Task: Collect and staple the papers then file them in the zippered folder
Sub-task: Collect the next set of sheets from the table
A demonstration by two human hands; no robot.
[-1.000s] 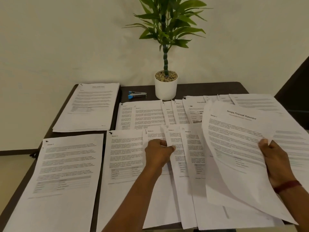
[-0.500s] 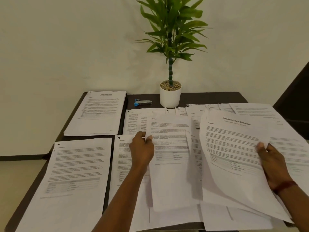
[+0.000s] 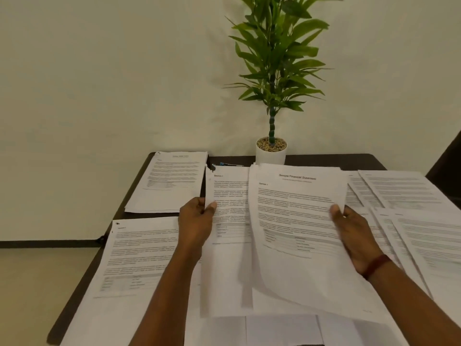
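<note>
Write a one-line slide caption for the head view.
Left hand holds a single sheet beside the stack gripped by the right hand, above a table spread with papers.

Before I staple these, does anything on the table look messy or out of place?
Yes. The sheets on the right of the table lie fanned and overlapping at slants, not squared like the far-left stack. The stapler is nearly hidden behind the sheet in the left hand.

Both forearms reach toward the plant pot [image 3: 270, 156]. The left grip [image 3: 197, 221], short and left of it, pinches a sheet [image 3: 229, 191], thumb on top; the right grip [image 3: 354, 231], short and right, clasps a paper stack [image 3: 294, 208].
</note>
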